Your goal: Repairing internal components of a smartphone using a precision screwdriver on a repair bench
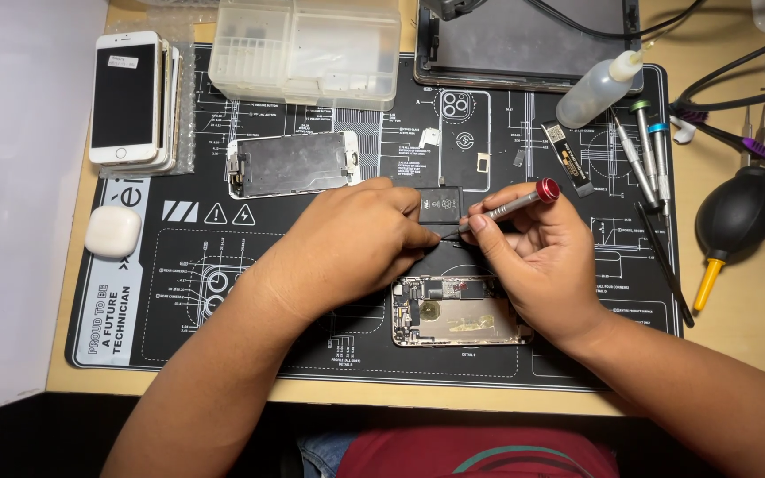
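My left hand (351, 243) rests on the black work mat (250, 310), its fingertips pinching something small and hidden beside the black phone battery (443, 205). My right hand (537, 261) grips a silver screwdriver with a red cap (513, 204), its tip meeting the left fingertips. Below both hands lies an opened phone body (458, 312) with its inner parts showing. A detached screen assembly (292, 164) lies face down above the left hand.
A stack of white phones (127, 97) and a white earbud case (112, 232) sit at left. Behind are a clear plastic parts box (307, 49), a tablet (529, 40) and a squeeze bottle (599, 88). Several screwdrivers (648, 155) and a black air blower (735, 217) lie at right.
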